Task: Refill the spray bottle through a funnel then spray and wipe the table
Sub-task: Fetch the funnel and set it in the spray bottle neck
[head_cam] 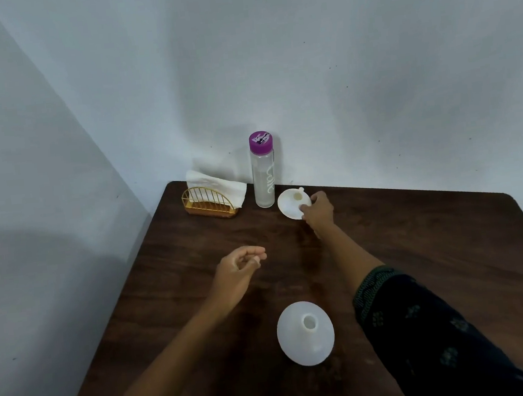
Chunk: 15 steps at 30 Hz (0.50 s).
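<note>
Dark brown wood makes up the table, which is pushed into a corner of pale grey-blue walls. Nearest the camera, close to the front edge and about midway across, stands the spray bottle, white and rounded, upright, its narrow neck open at the top; neither hand touches it. To its right a dark patterned sleeve covers the right forearm, which reaches over the table toward the far side. Beyond the spray bottle and to the left, the left hand hovers above the wood with its fingers loosely curled toward the thumb; nothing shows in it. Farther back, the right hand pinches the near right rim of the funnel, a white one shown wide mouth up and tilted toward the camera; whether it rests on the table or is lifted cannot be told. Just left of the funnel stands the water bottle, tall and clear with a purple lid, upright near the far edge. Left of that, in the far corner, a gold wire rack holds white napkins.
</note>
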Motion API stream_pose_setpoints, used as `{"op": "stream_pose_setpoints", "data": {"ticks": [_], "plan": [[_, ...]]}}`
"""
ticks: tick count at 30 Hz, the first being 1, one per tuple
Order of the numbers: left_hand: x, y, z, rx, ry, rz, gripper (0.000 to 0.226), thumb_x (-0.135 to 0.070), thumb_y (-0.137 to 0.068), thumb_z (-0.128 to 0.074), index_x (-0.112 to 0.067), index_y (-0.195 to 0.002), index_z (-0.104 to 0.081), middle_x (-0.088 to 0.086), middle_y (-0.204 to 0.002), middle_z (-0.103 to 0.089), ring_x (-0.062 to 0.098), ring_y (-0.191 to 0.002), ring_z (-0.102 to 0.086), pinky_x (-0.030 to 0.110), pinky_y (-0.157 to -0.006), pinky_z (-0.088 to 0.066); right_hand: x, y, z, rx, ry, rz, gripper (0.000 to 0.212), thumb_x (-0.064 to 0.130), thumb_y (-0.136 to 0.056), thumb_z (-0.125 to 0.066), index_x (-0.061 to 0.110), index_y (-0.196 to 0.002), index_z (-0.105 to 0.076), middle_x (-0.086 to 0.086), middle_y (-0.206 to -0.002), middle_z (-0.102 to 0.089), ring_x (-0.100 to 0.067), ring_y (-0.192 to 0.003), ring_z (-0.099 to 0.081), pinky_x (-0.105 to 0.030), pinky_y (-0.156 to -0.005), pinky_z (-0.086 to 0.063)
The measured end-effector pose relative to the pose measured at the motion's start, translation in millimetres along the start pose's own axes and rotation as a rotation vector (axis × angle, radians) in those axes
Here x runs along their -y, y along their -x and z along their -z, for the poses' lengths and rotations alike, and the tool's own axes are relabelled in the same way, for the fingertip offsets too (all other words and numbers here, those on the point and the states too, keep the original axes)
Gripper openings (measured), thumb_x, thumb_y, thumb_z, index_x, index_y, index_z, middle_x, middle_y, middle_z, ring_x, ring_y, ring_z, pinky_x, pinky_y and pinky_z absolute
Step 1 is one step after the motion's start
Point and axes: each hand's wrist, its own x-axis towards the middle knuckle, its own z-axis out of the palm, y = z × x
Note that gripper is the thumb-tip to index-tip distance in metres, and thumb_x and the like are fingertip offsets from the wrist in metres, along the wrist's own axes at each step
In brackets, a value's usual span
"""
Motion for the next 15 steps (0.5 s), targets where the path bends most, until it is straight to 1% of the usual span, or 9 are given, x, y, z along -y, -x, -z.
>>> {"op": "stream_pose_setpoints", "data": {"ticks": [2,3,4,5,7,8,9,12,15], "plan": [[-0.6,1.1,1.9,-0.007,-0.007,0.002,0.02,-0.008,-0.092,-0.051,-0.022,-0.103,-0.062,-0.003,-0.103,-0.066,0.009,-0.096,-0.061,0.014,-0.073,-0.043,2.4,2.6,0.5,-0.028,0.089,0.005,0.006,0.006,-0.08,-0.055,0.01,-0.083,-0.051,-0.014,-0.097,-0.059,-0.036,-0.084,-0.065,-0.048,-0.075,-0.056],[-0.7,1.9,3.2,-0.013,-0.009,0.002,0.02,-0.008,-0.092,-0.051,-0.021,-0.103,-0.062,-0.004,-0.103,-0.066,0.009,-0.097,-0.061,0.013,-0.072,-0.043,3.4,4.5,1.8,-0.029,0.138,-0.004,0.008,0.006,-0.08,-0.053,0.013,-0.078,-0.052,-0.014,-0.095,-0.062,-0.035,-0.08,-0.066,-0.048,-0.074,-0.056],[-0.5,2.5,3.9,-0.02,-0.011,0.003,0.021,-0.008,-0.092,-0.05,-0.02,-0.104,-0.062,-0.005,-0.102,-0.066,0.009,-0.096,-0.061,0.012,-0.072,-0.043,3.7,7.8,4.0,-0.015,0.173,-0.011,0.009,0.005,-0.08,-0.052,0.014,-0.078,-0.053,-0.014,-0.089,-0.063,-0.033,-0.074,-0.068,-0.047,-0.072,-0.057],[-0.4,3.7,4.8,-0.027,-0.011,0.005,0.021,-0.008,-0.092,-0.051,-0.019,-0.105,-0.062,-0.005,-0.101,-0.066,0.008,-0.096,-0.061,0.011,-0.07,-0.043,6.0,14.9,7.7,0.02,0.183,-0.02,0.009,0.004,-0.082,-0.052,0.012,-0.083,-0.056,-0.012,-0.084,-0.063,-0.029,-0.066,-0.068,-0.045,-0.069,-0.058],[1.0,5.5,5.0,-0.035,-0.017,0.002,0.022,-0.008,-0.092,-0.051,-0.017,-0.108,-0.062,-0.005,-0.1,-0.066,0.008,-0.095,-0.062,0.009,-0.069,-0.043,8.9,32.5,18.1,0.089,0.138,-0.027,0.01,0.005,-0.085,-0.055,0.005,-0.095,-0.059,-0.013,-0.083,-0.063,-0.019,-0.05,-0.065,-0.032,-0.054,-0.059],[1.3,6.3,4.9,-0.035,-0.022,-0.003,0.022,-0.008,-0.092,-0.052,-0.016,-0.109,-0.062,-0.005,-0.1,-0.066,0.008,-0.096,-0.062,0.009,-0.068,-0.044,10.2,42.5,24.6,0.119,0.1,-0.025,0.012,0.006,-0.086,-0.058,0.003,-0.097,-0.059,-0.015,-0.081,-0.064,-0.015,-0.045,-0.062,-0.026,-0.046,-0.056],[2.2,7.8,4.1,-0.031,-0.024,-0.003,0.023,-0.009,-0.091,-0.053,-0.016,-0.111,-0.062,-0.005,-0.101,-0.066,0.008,-0.097,-0.062,0.008,-0.068,-0.045,10.0,54.1,31.4,0.143,0.07,-0.02,0.013,0.008,-0.085,-0.06,0.002,-0.096,-0.06,-0.015,-0.077,-0.064,-0.012,-0.041,-0.061,-0.023,-0.042,-0.053],[0.1,10.9,1.8,-0.018,-0.005,-0.006,0.028,-0.009,-0.09,-0.055,-0.016,-0.117,-0.059,-0.003,-0.104,-0.065,0.014,-0.103,-0.063,0.011,-0.073,-0.049,8.0,85.5,52.9,0.141,0.066,0.038,0.013,0.016,-0.084,-0.065,0.005,-0.09,-0.064,-0.011,-0.069,-0.066,-0.011,-0.043,-0.059,-0.019,-0.04,-0.05],[-8.3,17.1,-0.8,-0.032,0.036,-0.026,0.044,-0.017,-0.09,-0.057,-0.023,-0.132,-0.045,-0.002,-0.115,-0.058,0.02,-0.108,-0.06,0.024,-0.084,-0.048,12.4,119.5,72.9,0.147,-0.002,0.107,0.014,0.019,-0.082,-0.067,0.006,-0.087,-0.066,-0.008,-0.066,-0.066,-0.006,-0.039,-0.055,-0.016,-0.039,-0.044]]}}
